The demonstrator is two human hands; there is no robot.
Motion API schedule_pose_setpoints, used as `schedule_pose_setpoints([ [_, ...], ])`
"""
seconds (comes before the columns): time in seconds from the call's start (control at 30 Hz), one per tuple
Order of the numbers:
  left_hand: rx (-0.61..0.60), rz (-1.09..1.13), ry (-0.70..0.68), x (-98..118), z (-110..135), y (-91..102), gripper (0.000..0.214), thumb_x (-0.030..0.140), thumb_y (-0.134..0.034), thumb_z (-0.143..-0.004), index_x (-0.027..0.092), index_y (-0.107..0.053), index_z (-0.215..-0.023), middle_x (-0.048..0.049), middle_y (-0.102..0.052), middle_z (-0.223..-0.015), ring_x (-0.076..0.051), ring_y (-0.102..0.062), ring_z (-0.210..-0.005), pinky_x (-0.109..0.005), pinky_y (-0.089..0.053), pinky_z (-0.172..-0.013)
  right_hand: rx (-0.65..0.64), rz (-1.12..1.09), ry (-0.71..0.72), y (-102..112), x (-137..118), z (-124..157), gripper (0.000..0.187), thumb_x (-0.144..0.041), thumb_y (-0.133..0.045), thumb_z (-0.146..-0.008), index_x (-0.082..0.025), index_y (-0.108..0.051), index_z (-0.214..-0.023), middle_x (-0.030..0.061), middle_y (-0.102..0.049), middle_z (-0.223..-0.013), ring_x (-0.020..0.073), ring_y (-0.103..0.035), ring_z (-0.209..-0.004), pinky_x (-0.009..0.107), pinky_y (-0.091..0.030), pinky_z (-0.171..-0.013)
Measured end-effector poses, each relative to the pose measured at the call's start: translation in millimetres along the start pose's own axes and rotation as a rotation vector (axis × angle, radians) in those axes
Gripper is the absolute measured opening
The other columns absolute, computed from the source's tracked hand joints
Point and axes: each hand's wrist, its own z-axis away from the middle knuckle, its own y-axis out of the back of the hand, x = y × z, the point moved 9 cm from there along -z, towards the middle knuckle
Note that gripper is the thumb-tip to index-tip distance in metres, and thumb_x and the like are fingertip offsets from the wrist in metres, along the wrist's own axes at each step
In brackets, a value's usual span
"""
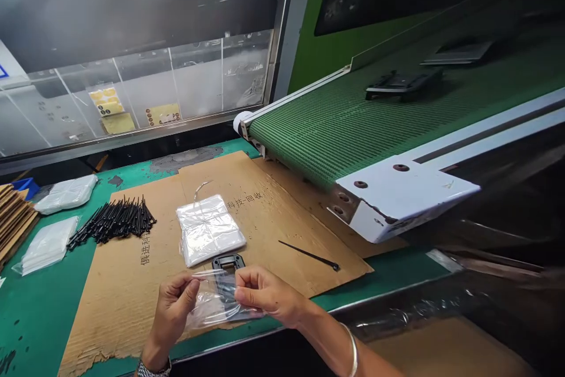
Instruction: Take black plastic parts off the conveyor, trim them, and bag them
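My left hand [174,309] pinches one side of a clear plastic bag [203,306] between thumb and bent forefinger; my right hand [267,294] pinches the other side the same way, so the film stretches between them. The black part [228,260] sits right at my hands, low on the cardboard sheet [128,312], its top end showing past the film and the rest seen through it. Whether it is inside the bag or only behind it, I cannot tell.

The film looks thin, so pulling my hands apart too hard could split it, and a corner of the part could snag it. A loose pinch could let one side slip and the mouth fold shut. The front edge of the green tabletop [26,330] is just below my wrists; a careless tug toward me could drag the part off.

Just beyond the part lies a tied stack of clear bags [212,230], near enough for a knuckle to nudge it. To the right, a single black cable tie [309,256] lies alone; a sleeve or forearm could sweep it away. Farther left is the heap of black cable ties [117,221]. Above, the green conveyor belt [318,130] carries another black piece [402,83], which could drop off the end if nobody catches it.
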Motion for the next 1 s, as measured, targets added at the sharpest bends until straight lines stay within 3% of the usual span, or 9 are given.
schedule_pose_setpoints([
  [0.17, -0.033, 0.140, 0.054, -10.7, 3.2, -11.1, 0.032, 0.045, -0.061, -0.071, 0.014, -0.067, -0.075, 0.0085, -0.025, -0.043, -0.005, -0.021, -0.040, -0.020, -0.018, -0.039, 0.046, 0.085, 0.088, -3.4, -8.7, 9.3, 0.050, -0.057, -0.066, -0.061, -0.015, -0.041, -0.050, -0.0084, -0.038, -0.041, 0.0010, -0.026, -0.036, 0.017, -0.014, -0.035],
  [0.3, 0.006, 0.216, 0.063, -13.9, 5.7, -8.0, 0.031, 0.045, -0.063, -0.068, 0.015, -0.068, -0.075, 0.0090, -0.021, -0.043, -0.005, -0.018, -0.039, -0.019, -0.016, -0.038, 0.029, 0.081, 0.057, -3.8, -5.4, 15.4, 0.045, -0.055, -0.065, -0.065, -0.014, -0.047, -0.059, -0.0071, -0.042, -0.044, 0.0028, -0.031, -0.037, 0.017, -0.019, -0.036],
  [0.43, -0.012, -0.047, -0.001, -2.1, 7.3, -8.0, 0.030, 0.043, -0.061, -0.071, 0.015, -0.070, -0.074, 0.0020, -0.045, -0.047, -0.010, -0.038, -0.046, -0.023, -0.035, -0.047, -0.004, 0.194, 0.048, -5.9, -3.4, 20.9, 0.042, -0.052, -0.067, -0.064, -0.014, -0.049, -0.059, -0.0051, -0.045, -0.048, 0.0045, -0.036, -0.043, 0.018, -0.025, -0.041],
  [0.53, -0.045, -0.241, -0.054, 6.2, 6.3, -15.0, 0.028, 0.039, -0.053, -0.078, 0.017, -0.070, -0.084, -0.0019, -0.056, -0.057, -0.014, -0.048, -0.053, -0.026, -0.041, -0.056, 0.030, 0.318, 0.087, -4.6, -6.8, 24.2, 0.047, -0.053, -0.068, -0.062, -0.015, -0.043, -0.051, -0.0069, -0.038, -0.045, 0.0039, -0.030, -0.044, 0.019, -0.021, -0.042],
  [0.63, 0.208, -0.420, -0.232, 26.7, 9.9, -2.4, 0.025, 0.033, -0.054, -0.078, 0.020, -0.065, -0.096, -0.0041, -0.061, -0.073, -0.018, -0.054, -0.069, -0.029, -0.042, -0.065, 0.119, 0.365, 0.149, -0.5, -15.2, 27.8, 0.047, -0.058, -0.059, -0.069, -0.016, -0.042, -0.053, -0.0067, -0.035, -0.046, 0.0049, -0.028, -0.044, 0.020, -0.020, -0.042],
  [0.7, 0.347, -0.470, -0.344, 39.6, 18.6, 2.0, 0.016, 0.030, -0.056, -0.077, 0.021, -0.064, -0.088, -0.0042, -0.059, -0.078, -0.019, -0.052, -0.077, -0.029, -0.040, -0.071, 0.174, 0.423, 0.194, 0.2, -22.3, 30.5, 0.042, -0.055, -0.054, -0.075, -0.016, -0.047, -0.058, -0.0051, -0.039, -0.049, 0.0067, -0.032, -0.046, 0.021, -0.024, -0.044],
  [0.77, 0.215, -0.410, -0.302, 35.8, 19.1, -11.5, 0.013, 0.031, -0.054, -0.078, 0.020, -0.061, -0.075, -0.0021, -0.055, -0.069, -0.017, -0.050, -0.069, -0.027, -0.039, -0.066, 0.213, 0.514, 0.223, -1.6, -27.7, 32.7, 0.035, -0.046, -0.055, -0.077, -0.016, -0.050, -0.061, -0.0036, -0.043, -0.053, 0.0086, -0.038, -0.051, 0.022, -0.029, -0.049],
  [0.9, -0.261, -0.182, -0.051, 12.7, 25.9, -59.5, 0.020, 0.037, -0.054, -0.078, 0.018, -0.058, -0.078, -0.0023, -0.054, -0.070, -0.016, -0.048, -0.067, -0.026, -0.039, -0.063, 0.232, 0.651, 0.217, -8.9, -25.9, 33.3, 0.026, -0.033, -0.059, -0.074, -0.017, -0.047, -0.058, -0.0030, -0.047, -0.055, 0.0094, -0.041, -0.052, 0.022, -0.030, -0.050],
  [1.0, -0.308, -0.061, 0.052, 2.5, 30.7, -71.6, 0.022, 0.038, -0.055, -0.077, 0.017, -0.055, -0.069, -0.0016, -0.052, -0.067, -0.015, -0.047, -0.067, -0.026, -0.038, -0.064, 0.177, 0.719, 0.216, -17.0, -19.7, 31.8, 0.029, -0.028, -0.063, -0.070, -0.017, -0.043, -0.053, -0.0050, -0.043, -0.051, 0.0080, -0.037, -0.049, 0.022, -0.026, -0.048],
])
